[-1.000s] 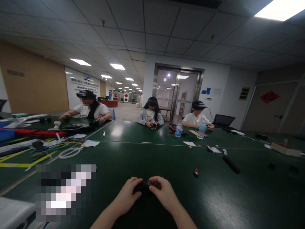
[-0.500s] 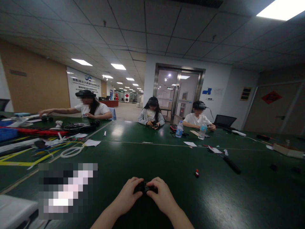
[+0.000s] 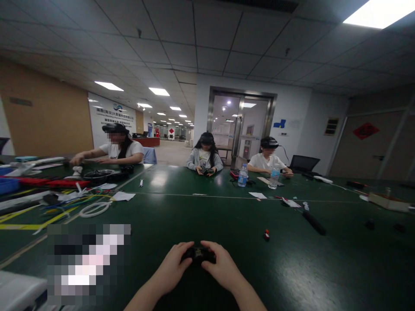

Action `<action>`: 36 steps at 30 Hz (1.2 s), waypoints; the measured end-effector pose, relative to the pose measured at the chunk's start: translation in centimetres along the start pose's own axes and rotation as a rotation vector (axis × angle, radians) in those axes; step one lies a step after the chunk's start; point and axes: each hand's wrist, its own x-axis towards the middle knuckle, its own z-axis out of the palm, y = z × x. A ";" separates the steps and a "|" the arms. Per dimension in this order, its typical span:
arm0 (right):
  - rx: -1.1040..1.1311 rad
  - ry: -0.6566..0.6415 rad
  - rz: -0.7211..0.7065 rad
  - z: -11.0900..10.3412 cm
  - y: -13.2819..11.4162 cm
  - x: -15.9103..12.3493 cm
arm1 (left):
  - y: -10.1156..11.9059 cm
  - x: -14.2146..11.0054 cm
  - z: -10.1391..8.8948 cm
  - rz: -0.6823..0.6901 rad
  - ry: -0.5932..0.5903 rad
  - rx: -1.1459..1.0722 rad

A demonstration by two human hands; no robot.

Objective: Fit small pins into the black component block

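A small dark object (image 3: pixel 198 254) with a black, slightly shiny body is between my hands, low in the middle of the view, over the green table (image 3: pixel 155 235). Its kind is too dark to make out. My left hand (image 3: pixel 177 262) grips its left end, fingers curled over the far side and thumb at the near side. On the opposite end, my right hand (image 3: pixel 219 262) has the same curled hold. My fingers hide both ends. A small red and black piece (image 3: pixel 266 235) lies apart, beyond my right hand.
Three people sit across the table. Two water bottles (image 3: pixel 242 176) stand there. A black rod-like item (image 3: pixel 314 222) lies to the right. At left are a white cable coil (image 3: pixel 94 209), wires, a blue bin (image 3: pixel 9 185) and a blurred-out patch (image 3: pixel 89 263).
My thumbs have moved slightly apart, baring more of the dark object's middle. The person at far left has drawn an outstretched arm inward. The view has shifted a little.
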 end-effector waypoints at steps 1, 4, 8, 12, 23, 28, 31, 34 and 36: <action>-0.007 -0.004 0.012 0.0 0.1 0.0 | 0.0 0.0 0.0 -0.010 0.005 -0.003; -0.015 0.000 0.044 0.1 0.0 0.1 | 0.1 -0.1 0.0 -0.025 0.003 -0.013; -0.006 0.012 0.043 0.1 -0.2 0.0 | 0.7 -0.2 -0.3 -0.034 -0.007 0.002; -0.001 0.008 0.035 0.1 -0.3 -0.1 | 1.0 -0.3 -0.3 -0.056 0.001 0.012; -0.042 0.023 0.016 0.2 -0.1 0.2 | 0.6 -0.1 -0.4 0.014 0.042 0.148; -0.034 0.021 0.035 0.0 -0.7 -0.2 | 0.4 0.0 -0.7 0.002 0.031 0.067; -0.035 0.017 0.045 0.0 -0.7 -0.2 | 0.5 -0.1 -0.8 -0.019 0.018 0.051; -0.037 0.024 0.028 0.0 -0.6 -0.2 | 0.6 0.0 -0.8 -0.016 0.013 0.054; -0.033 0.023 0.024 0.1 -0.6 -0.2 | 0.5 0.0 -0.7 -0.009 0.017 0.061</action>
